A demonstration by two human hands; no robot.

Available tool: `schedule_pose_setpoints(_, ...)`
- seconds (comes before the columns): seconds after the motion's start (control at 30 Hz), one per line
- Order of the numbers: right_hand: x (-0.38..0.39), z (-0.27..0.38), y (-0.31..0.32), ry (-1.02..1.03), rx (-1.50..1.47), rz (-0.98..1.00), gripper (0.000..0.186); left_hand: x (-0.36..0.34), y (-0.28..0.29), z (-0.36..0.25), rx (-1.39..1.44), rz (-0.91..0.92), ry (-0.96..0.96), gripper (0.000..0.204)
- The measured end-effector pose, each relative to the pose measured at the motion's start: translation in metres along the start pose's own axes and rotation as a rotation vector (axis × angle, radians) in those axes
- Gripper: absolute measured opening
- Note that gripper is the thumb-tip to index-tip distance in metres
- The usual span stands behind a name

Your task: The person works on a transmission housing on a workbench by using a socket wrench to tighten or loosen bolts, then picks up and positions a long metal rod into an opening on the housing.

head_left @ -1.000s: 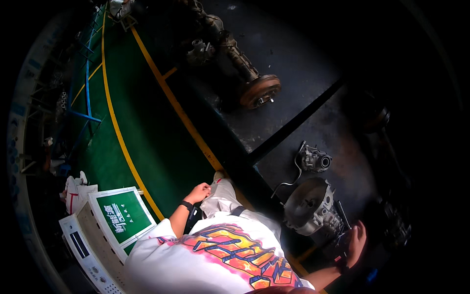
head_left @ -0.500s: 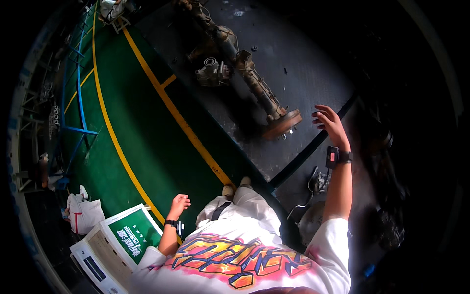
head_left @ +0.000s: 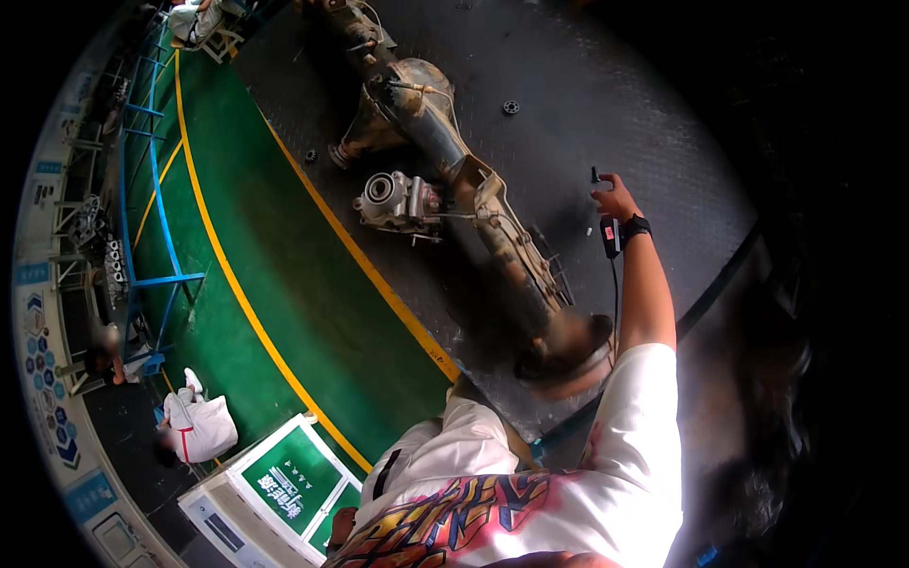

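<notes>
My right hand [head_left: 611, 194] reaches over the dark deck with bent, parted fingers at a small dark cylindrical part [head_left: 596, 174]; I cannot tell if they touch it. A black device is strapped at this wrist. A long rusty axle assembly [head_left: 431, 128] lies left of the hand, its drum [head_left: 578, 360] blurred below my arm. A silver housing [head_left: 386, 201] lies beside the axle. My left hand [head_left: 343, 523] is mostly hidden beside my body, its fingers unclear.
A green walkway [head_left: 265, 303] with yellow lines runs at left beside a blue rail [head_left: 166, 279]. A white board [head_left: 284, 478] stands at lower left. One person [head_left: 199, 426] crouches nearby, another [head_left: 194, 19] sits at the top. A ring-shaped part [head_left: 511, 107] lies on the deck.
My right arm has stretched forward to the dark part. My left hand has dropped almost out of sight. The view has shifted toward the axle, which now appears larger.
</notes>
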State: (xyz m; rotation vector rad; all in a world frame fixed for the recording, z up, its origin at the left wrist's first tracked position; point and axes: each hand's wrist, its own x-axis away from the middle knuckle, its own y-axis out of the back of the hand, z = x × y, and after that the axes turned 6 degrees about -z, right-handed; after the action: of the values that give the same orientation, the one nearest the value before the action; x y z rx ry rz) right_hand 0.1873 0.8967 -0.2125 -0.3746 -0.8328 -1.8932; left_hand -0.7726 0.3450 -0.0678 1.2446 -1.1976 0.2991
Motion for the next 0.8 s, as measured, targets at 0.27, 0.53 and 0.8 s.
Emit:
schedule_pose_setpoints(0.27, -0.080, -0.028, -0.008, 0.295, 0.525, -0.436, 0.041, 0.056, -0.006, -0.067, 0.152, -0.045, 0.229, 0.033)
schedule_pose_setpoints(0.53, 0.045, 0.031, -0.005, 0.508, -0.159, -0.147, 0.024, 0.021, 0.014, -0.092, 0.107, -0.008, 0.061, 0.032)
schedule_pose_setpoints(0.8, 0.322, 0.031, 0.025, 0.489, -0.615, -0.532, 0.024, -0.105, 0.061, -0.218, 0.169, 0.123, -0.220, 0.025)
